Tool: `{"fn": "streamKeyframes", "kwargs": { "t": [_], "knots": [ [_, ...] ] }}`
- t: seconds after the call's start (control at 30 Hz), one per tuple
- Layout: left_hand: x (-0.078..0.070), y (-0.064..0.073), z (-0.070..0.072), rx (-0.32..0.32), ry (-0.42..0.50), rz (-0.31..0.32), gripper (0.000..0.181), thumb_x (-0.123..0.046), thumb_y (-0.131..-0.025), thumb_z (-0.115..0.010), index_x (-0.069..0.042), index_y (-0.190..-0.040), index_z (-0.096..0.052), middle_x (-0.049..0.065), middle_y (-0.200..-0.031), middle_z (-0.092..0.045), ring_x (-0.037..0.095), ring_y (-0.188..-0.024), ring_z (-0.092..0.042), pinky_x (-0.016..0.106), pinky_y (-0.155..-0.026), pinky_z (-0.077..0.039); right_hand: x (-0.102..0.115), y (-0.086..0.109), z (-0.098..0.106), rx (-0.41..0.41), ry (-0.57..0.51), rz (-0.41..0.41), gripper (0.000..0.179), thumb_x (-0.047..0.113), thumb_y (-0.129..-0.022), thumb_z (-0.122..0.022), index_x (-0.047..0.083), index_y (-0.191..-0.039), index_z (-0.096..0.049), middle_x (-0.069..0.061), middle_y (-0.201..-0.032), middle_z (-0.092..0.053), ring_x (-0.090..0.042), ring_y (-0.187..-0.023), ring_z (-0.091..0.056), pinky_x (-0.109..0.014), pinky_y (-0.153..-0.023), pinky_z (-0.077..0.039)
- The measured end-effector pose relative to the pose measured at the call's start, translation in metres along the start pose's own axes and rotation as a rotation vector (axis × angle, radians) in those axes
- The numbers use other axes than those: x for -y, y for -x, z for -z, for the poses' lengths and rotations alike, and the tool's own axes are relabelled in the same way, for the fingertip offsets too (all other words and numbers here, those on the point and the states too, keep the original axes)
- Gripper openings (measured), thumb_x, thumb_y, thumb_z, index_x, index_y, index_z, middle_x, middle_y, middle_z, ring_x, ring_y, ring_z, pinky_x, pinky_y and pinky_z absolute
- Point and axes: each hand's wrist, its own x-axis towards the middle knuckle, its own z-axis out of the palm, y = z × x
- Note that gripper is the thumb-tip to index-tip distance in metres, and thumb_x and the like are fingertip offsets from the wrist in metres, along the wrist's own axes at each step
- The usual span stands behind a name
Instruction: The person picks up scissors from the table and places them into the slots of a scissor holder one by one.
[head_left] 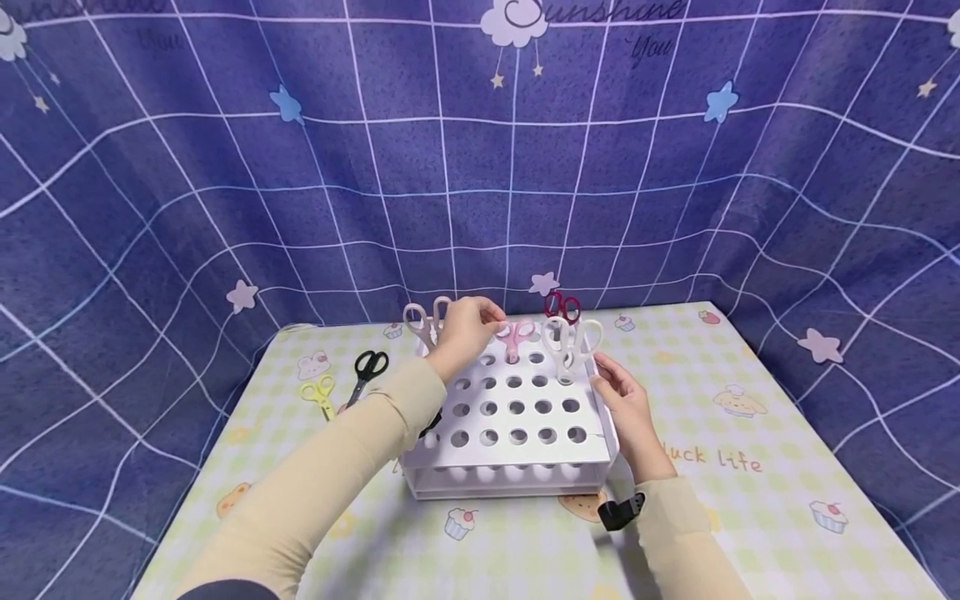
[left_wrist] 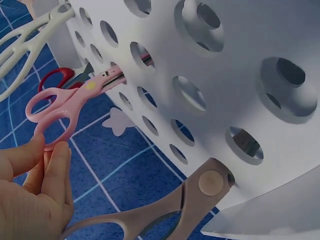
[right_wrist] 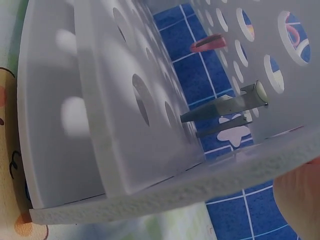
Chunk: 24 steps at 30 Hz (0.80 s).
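A white rack (head_left: 442,457) with rows of round holes stands on the table. My left hand (head_left: 467,329) reaches over its far edge, thumb and fingers pinching one handle loop of pink scissors (left_wrist: 72,102). Their blades pass down through a hole in the back row; a pink tip (right_wrist: 207,44) shows below the holed board. My right hand (head_left: 628,408) holds the rack's right side panel, its thumb near the top edge. Beige scissors (left_wrist: 197,195) stand at the back left corner. White scissors (head_left: 566,354) and red-handled scissors (head_left: 561,307) stand at the right side.
Left of the rack lie black-handled scissors (head_left: 369,367) and yellow scissors (head_left: 321,390), partly behind my left sleeve. A patterned cloth (head_left: 757,500) covers the table. A blue grid curtain (head_left: 480,167) hangs close behind the rack.
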Motion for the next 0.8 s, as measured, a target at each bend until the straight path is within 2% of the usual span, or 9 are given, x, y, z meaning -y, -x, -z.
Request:
{"fn": "streamKeyframes", "kwargs": {
  "t": [0.27,0.57,0.8],
  "knots": [
    [0.006,0.000,-0.007,0.023,-0.005,-0.003,0.003,-0.006,-0.084,-0.073,-0.007,-0.084,-0.070,0.007,-0.078,-0.069,0.015,-0.073,-0.059,0.024,-0.070,-0.050,0.000,-0.001,0.000,0.008,0.003,-0.007,0.046,0.006,-0.098,-0.051,0.008,-0.144,-0.045,-0.018,-0.143,-0.048,0.001,-0.111,-0.052,-0.006,-0.092,-0.044],
    [0.014,0.000,-0.014,0.010,-0.031,-0.017,0.005,-0.006,-0.081,-0.074,-0.004,-0.083,-0.070,0.008,-0.075,-0.069,0.018,-0.072,-0.060,0.023,-0.067,-0.048,-0.001,0.000,-0.003,-0.002,-0.012,-0.007,0.046,0.004,-0.097,-0.052,0.007,-0.143,-0.046,-0.017,-0.143,-0.049,0.001,-0.111,-0.052,-0.006,-0.092,-0.044],
    [0.014,0.000,-0.015,0.011,0.014,0.031,0.004,-0.005,-0.081,-0.074,-0.004,-0.083,-0.070,0.010,-0.078,-0.070,0.017,-0.073,-0.060,0.023,-0.069,-0.049,-0.001,0.000,-0.002,-0.001,-0.012,-0.006,0.047,0.004,-0.097,-0.051,0.006,-0.144,-0.045,-0.017,-0.144,-0.049,0.000,-0.113,-0.052,-0.006,-0.092,-0.044]
  ]
}}
